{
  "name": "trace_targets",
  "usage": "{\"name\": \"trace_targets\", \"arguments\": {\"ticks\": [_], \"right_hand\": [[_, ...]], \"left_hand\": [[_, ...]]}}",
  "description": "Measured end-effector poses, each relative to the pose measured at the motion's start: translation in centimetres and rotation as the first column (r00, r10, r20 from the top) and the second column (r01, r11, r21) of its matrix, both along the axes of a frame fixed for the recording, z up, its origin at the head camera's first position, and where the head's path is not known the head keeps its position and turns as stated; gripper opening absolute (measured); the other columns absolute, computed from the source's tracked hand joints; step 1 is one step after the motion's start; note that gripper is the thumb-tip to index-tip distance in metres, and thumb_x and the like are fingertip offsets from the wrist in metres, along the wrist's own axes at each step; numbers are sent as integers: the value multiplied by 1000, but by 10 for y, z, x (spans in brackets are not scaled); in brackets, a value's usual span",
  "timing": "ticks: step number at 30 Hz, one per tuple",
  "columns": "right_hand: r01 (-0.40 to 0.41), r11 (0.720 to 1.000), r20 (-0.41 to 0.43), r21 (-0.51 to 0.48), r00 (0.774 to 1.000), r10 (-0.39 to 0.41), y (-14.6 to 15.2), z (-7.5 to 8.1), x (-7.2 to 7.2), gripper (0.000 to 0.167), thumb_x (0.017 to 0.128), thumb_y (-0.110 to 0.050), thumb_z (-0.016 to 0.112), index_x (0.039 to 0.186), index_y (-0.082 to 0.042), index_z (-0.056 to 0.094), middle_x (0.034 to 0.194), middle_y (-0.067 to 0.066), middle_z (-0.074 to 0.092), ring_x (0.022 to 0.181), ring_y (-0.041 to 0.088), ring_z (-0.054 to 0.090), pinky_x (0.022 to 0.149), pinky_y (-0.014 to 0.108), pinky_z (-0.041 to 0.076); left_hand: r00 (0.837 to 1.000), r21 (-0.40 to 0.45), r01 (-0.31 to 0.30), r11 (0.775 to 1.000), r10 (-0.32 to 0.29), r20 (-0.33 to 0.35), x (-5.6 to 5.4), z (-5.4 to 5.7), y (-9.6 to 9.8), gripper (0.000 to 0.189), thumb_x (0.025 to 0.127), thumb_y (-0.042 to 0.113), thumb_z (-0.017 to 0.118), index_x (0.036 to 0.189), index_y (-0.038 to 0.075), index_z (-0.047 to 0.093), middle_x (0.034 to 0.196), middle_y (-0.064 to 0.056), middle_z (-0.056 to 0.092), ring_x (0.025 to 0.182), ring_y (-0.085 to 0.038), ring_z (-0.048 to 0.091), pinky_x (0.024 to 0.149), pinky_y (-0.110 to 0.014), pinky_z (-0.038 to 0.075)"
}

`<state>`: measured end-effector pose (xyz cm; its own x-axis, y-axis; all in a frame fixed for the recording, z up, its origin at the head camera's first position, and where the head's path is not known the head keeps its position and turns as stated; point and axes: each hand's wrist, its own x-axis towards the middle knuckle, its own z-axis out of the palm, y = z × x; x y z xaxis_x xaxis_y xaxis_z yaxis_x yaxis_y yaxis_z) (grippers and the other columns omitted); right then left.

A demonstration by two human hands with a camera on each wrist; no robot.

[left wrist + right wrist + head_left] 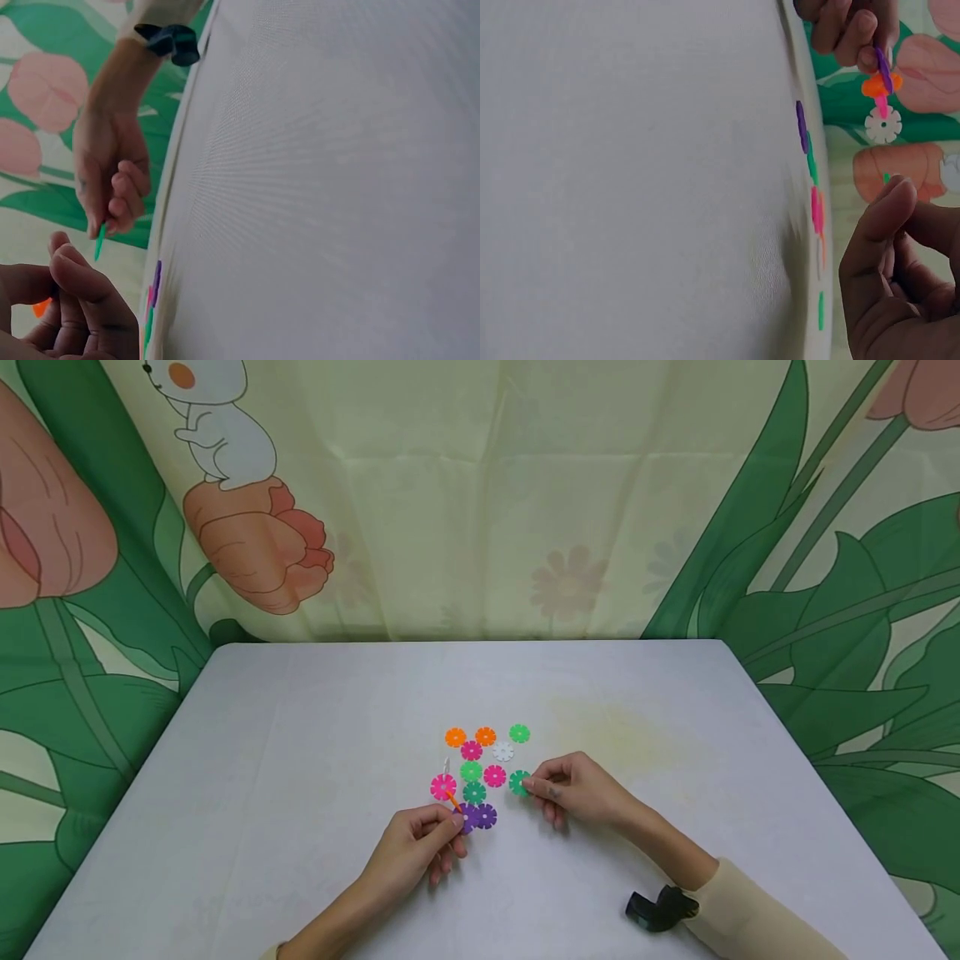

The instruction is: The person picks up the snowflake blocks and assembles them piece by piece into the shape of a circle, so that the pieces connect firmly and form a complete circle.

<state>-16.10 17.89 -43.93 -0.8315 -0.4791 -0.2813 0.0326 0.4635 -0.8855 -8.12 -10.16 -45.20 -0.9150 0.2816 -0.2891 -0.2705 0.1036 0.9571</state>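
Observation:
My left hand (pixel 416 843) pinches a small chain of notched plastic snowflake discs by its purple disc (pixel 886 71). An orange disc (pixel 881 85), a pink disc (pixel 443 787) and a white disc (pixel 883 125) are linked beyond it, set at angles to each other. Between thumb and fingers, my right hand (pixel 577 789) holds a single green disc (pixel 519 782) by its edge. This disc appears edge-on in the left wrist view, above the table. Both hands are apart, on either side of the loose discs.
Loose discs lie flat between the hands: a purple disc (pixel 487 816), a teal disc (pixel 474 793), pink discs (pixel 495 776), orange discs (pixel 455 737), a white disc (pixel 503 752) and a light green disc (pixel 520 733). They rest on a white table (pixel 337 718) before a printed curtain (pixel 450 510).

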Motion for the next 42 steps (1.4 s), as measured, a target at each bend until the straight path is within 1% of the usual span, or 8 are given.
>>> {"name": "trace_targets", "arguments": {"ticks": [4, 7, 14, 18, 22, 28, 37, 42], "right_hand": [[-50, 996, 57, -76, 997, 54, -2, 1, 6, 34, 104, -29, 69, 95, 4, 73, 68, 2, 66, 58, 13, 61, 58, 26, 57], [-87, 989, 83, -121, 992, 97, -3, 2, 10, 36, 106, -28, 67, 97, 7, 72, 70, 2, 66, 59, 12, 61, 59, 24, 55], [-128, 977, 95, -169, 985, 145, -9, 5, 21, 35, 106, -25, 65, 101, 9, 71, 74, 2, 66, 61, 9, 61, 60, 24, 56], [-135, 972, 92, -190, 984, 155, -12, 3, 26, 33, 106, -23, 66, 101, 8, 71, 74, 4, 66, 61, 9, 62, 61, 24, 58], [-130, 978, 58, -161, 988, 141, -16, 2, 30, 30, 105, -25, 68, 99, 4, 73, 73, 5, 67, 61, 11, 63, 62, 26, 58], [-143, 983, -25, -116, 990, 141, -20, 3, 36, 21, 104, -23, 70, 100, -3, 76, 75, 7, 69, 63, 11, 65, 63, 27, 59], [-179, 980, -153, -83, 974, 165, -22, 5, 41, 19, 103, -24, 71, 99, -6, 76, 76, 6, 70, 64, 11, 67, 66, 29, 61], [-191, 980, -238, -61, 956, 172, -22, 5, 42, 14, 102, -21, 72, 101, -8, 77, 76, 3, 71, 65, 10, 68, 66, 27, 61]], "left_hand": [[1000, 1, 2, 1000, -2, -2, 0, 0, 1, 30, 104, 24, 69, 104, -6, 70, 79, -3, 72, 58, -10, 56, 50, -19, 49], [1000, 1, 7, 1000, -7, -5, 0, 0, 1, 30, 104, 24, 69, 104, -6, 70, 79, -3, 72, 58, -10, 56, 50, -19, 49], [1000, 6, 21, 1000, -21, -8, 0, 0, 2, 31, 104, 25, 68, 104, -6, 70, 79, -3, 72, 57, -11, 56, 50, -19, 49], [1000, 7, 28, 1000, -28, -4, 0, 1, 3, 31, 104, 26, 68, 103, -5, 70, 78, -3, 72, 57, -11, 56, 50, -20, 49], [999, 8, 33, 999, -33, -4, 0, 1, 4, 31, 104, 26, 68, 103, -5, 70, 78, -2, 72, 57, -11, 56, 50, -20, 49], [1000, 4, 31, 1000, -31, 5, 1, 1, 5, 31, 104, 27, 69, 102, -5, 70, 77, -2, 72, 57, -11, 56, 51, -19, 49], [1000, -1, 29, 1000, -29, -1, 3, 2, 5, 33, 104, 27, 69, 102, -6, 69, 79, -4, 73, 57, -11, 57, 52, -19, 50], [1000, -3, 25, 1000, -25, 16, 3, 2, 5, 33, 104, 28, 69, 104, -5, 70, 79, -3, 74, 58, -12, 58, 53, -18, 50]]}}
